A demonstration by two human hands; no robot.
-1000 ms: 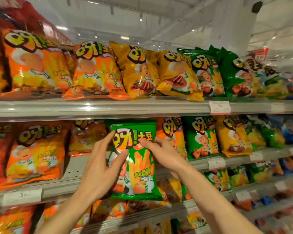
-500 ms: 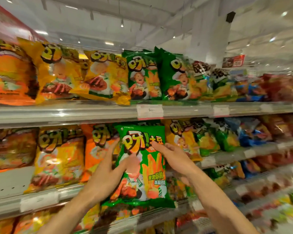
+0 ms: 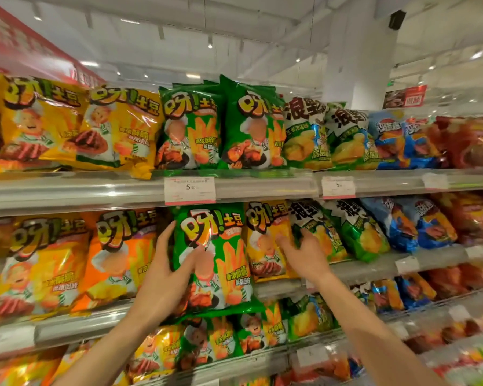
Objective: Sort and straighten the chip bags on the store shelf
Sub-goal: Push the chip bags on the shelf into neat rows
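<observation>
A green chip bag (image 3: 221,254) hangs upright in front of the middle shelf (image 3: 368,270). My left hand (image 3: 168,274) grips its left edge, thumb across the front and fingers behind. My right hand (image 3: 301,254) has left that bag and lies with spread fingers on a yellow chip bag (image 3: 265,218) standing on the middle shelf just to the right. Two green bags of the same kind (image 3: 223,129) stand on the top shelf (image 3: 262,185) directly above.
Orange bags (image 3: 117,260) and yellow bags fill the middle shelf to the left. Green-and-white bags (image 3: 343,229), blue bags (image 3: 413,221) and red bags run to the right. Price tags (image 3: 189,190) hang on the shelf rails. More bags fill the lower shelf (image 3: 234,360).
I have moved right along the aisle with the green bag. My right hand has let go of it and gone to the yellow bag beside it; my left hand still holds it.
</observation>
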